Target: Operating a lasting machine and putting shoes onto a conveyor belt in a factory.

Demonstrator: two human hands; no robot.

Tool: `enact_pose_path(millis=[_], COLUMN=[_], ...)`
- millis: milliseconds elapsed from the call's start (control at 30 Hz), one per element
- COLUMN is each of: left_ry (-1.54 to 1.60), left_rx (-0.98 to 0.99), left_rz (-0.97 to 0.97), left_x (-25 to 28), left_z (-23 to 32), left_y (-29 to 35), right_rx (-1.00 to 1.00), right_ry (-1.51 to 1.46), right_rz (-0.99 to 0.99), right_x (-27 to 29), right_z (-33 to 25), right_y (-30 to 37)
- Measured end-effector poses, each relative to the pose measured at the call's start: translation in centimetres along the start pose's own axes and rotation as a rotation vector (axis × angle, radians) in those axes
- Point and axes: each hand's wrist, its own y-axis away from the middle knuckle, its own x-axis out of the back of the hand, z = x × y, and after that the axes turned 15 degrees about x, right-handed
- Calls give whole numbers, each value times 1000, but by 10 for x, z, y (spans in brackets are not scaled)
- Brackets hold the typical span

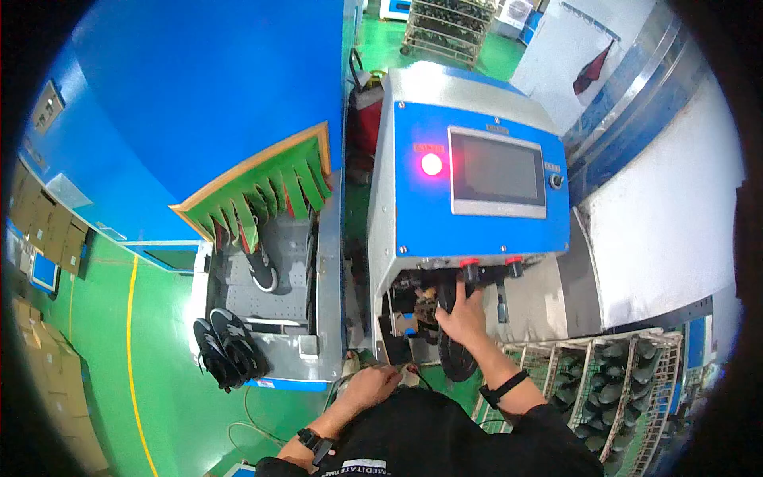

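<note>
My right hand [463, 319] is closed on a black shoe [457, 362] under the front of a blue and silver machine [413, 215]. The shoe hangs with its long dark sole side toward me; its far end is hidden in the machine's opening. Two black knobs with red collars, one of them a knob [470, 270] just beyond my fingers, stick down from the panel. Low in front of the machine, my left hand [372, 388] is held close to my body with curled fingers. What it holds, if anything, is hidden.
To the left, a conveyor [288, 238] runs out of a blue oven-like housing with a green strip curtain [262, 191]. One shoe [262, 272] lies on it; a pair of black shoes [230, 348] sits at its near end. A wire rack [588, 389] of dark shoe-shaped pieces stands at lower right.
</note>
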Motion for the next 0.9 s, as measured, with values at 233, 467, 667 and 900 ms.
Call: enact_pose_path(millis=[233,467,667,900], left_ry=[-60,98,997,765], left_rx=[35,-64,318,245], left_rz=[-1,-200,-826,-1221], left_x=[6,7,-7,-49], left_z=[-16,2,47,34], left_y=[-17,-40,-41,-42], right_rx=[4,65,268,340], right_ry=[-6,-6,-28,-158], right_rz=[86,372,460,82], right_x=[-4,1,-17,33], right_z=[-5,-6,-3,-29], right_y=[14,55,146,240])
